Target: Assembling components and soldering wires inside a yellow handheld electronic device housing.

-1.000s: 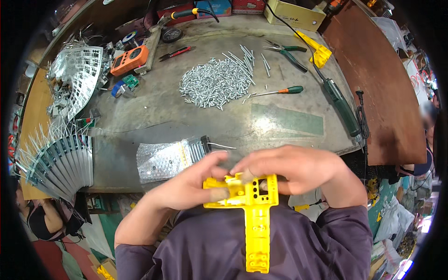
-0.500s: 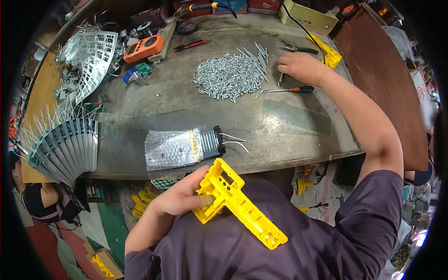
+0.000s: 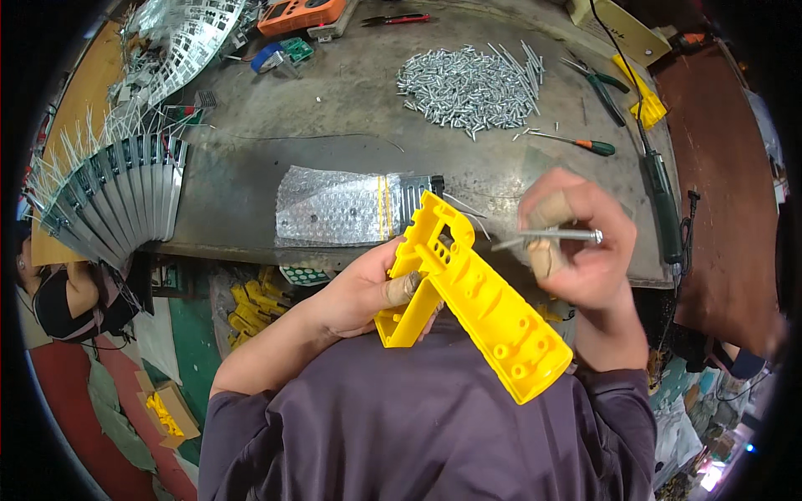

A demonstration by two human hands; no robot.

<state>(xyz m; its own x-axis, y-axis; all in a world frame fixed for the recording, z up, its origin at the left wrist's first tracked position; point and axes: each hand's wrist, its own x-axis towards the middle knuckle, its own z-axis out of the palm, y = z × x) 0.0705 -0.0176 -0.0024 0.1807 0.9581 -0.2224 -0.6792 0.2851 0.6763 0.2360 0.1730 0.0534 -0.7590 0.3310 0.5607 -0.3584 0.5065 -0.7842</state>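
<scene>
Here, the left hand [image 3: 365, 290] grips a yellow housing [image 3: 483, 292]; beside it, the right hand [image 3: 598, 260] pinches a screw [image 3: 575, 235].

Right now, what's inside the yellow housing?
Yellow housing: round posts in the long section. The left hand covers part of the other end; anything underneath is hidden.

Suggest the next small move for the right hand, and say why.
Probably bring the metal rod left toward the yellow shell: the right hand grips it clear of the shell, one end pointing roughly that way, while the left hand holds the shell with its hollow side in view.
</scene>
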